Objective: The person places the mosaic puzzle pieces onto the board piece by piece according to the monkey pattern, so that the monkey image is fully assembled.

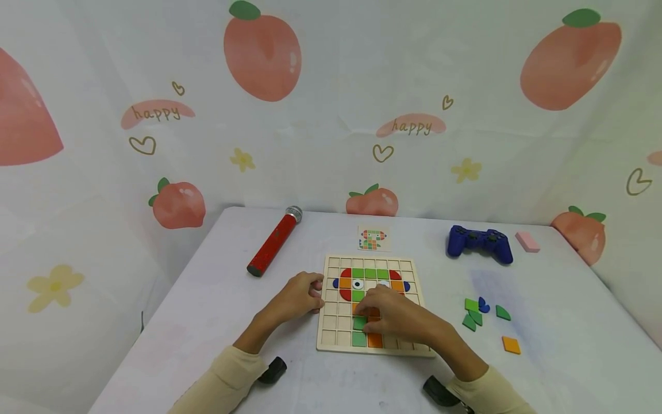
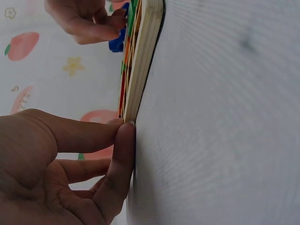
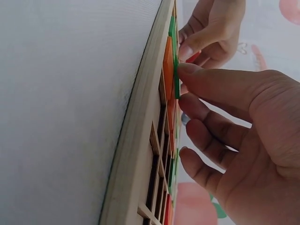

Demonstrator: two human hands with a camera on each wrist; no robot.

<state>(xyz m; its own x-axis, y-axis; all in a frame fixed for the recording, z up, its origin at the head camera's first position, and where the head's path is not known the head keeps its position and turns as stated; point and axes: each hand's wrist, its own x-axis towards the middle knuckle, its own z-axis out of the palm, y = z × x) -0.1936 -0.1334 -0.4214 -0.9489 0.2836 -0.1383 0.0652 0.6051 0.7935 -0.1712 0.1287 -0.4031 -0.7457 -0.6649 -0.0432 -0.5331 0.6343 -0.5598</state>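
A wooden grid board [image 1: 337, 337] lies on the table, partly filled with coloured tiles in red, orange, green and blue. My left hand [image 1: 300, 292] is at the board's left edge; in the left wrist view its thumb and a finger [image 2: 123, 154] pinch that edge. Over the lower middle of the grid, my right hand [image 1: 398, 313] has its thumb and index finger at a green square tile [image 1: 359, 323]. In the right wrist view the green tile [image 3: 176, 79] sits between thumb tip and index fingertip. The hand hides several cells.
Behind the board lies a pattern card [image 1: 374, 238]. A red microphone [image 1: 272, 241] is at the back left, a blue game controller [image 1: 480, 242] and pink block [image 1: 527, 242] at the back right. Loose green tiles [image 1: 472, 305], a blue piece [image 1: 483, 305] and an orange tile [image 1: 511, 345] lie right.
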